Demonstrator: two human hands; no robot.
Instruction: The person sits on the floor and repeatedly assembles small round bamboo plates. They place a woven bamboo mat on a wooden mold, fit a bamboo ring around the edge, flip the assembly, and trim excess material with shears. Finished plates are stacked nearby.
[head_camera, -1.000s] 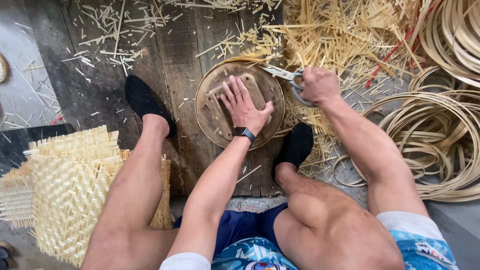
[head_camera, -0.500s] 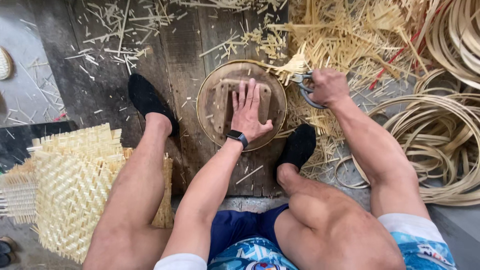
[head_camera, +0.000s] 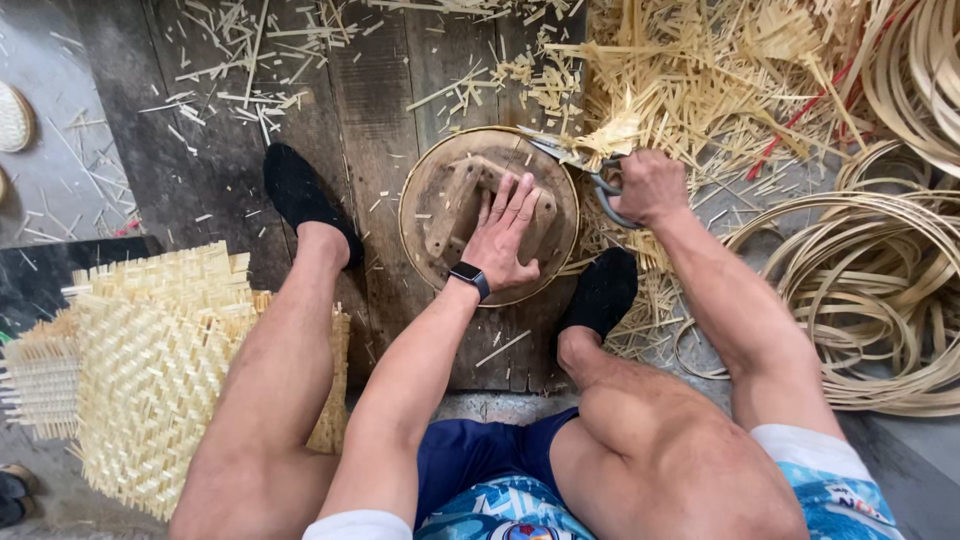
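- A seated person's left hand (head_camera: 512, 235) lies flat, fingers spread, pressing on the wooden block (head_camera: 470, 205) that sits on top of a round woven tray (head_camera: 488, 213).
- The tray rests on the dark plank floor (head_camera: 380, 110), in the middle of the scene between the person's two black shoes, the left shoe (head_camera: 305, 200) and the right shoe (head_camera: 600, 293).
- The right hand (head_camera: 650, 185) has its grip pressed together around the handles of metal shears (head_camera: 585, 170), whose blades sit at the tray's far right rim amid bamboo trimmings.
- A heap of cut bamboo strips (head_camera: 700, 80) fills the far right.
- Coiled bamboo hoops (head_camera: 870, 290) lie to the right.
- Stacked woven mats (head_camera: 150, 360) sit near left beside the left leg.
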